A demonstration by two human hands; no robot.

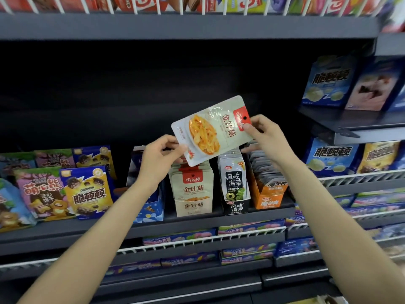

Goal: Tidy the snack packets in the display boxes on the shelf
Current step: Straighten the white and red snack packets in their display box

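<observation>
Pale grey foil, printed with a dish of orange strips, marks the packet [213,130] held up in front of the shelf [197,222]. It hangs in the air, tilted, its red header toward the right hand [264,133] and its bottom corner toward the left hand [160,159]. The right hand pinches the header end between thumb and fingers; the left hand pinches the lower corner the same way. Both are grasping the packet, neither is free.

Directly below the hands stands the cream display box [194,194] with matching packets filed upright in it. Just to the right of that, under the right hand, is a black box [235,187] of green-labelled packets, and further right an orange box [268,189] whose grey packets lean back in a loose row.

The step in hand looks like returning a stray or lifted packet to its own box. The next move calls for turning the packet upright, header on top and face forward, then lowering it into the cream box. Whether there is a gap at the front or the back of that row is hard to tell from here, so the left hand may need to let go and part the row first.
</observation>
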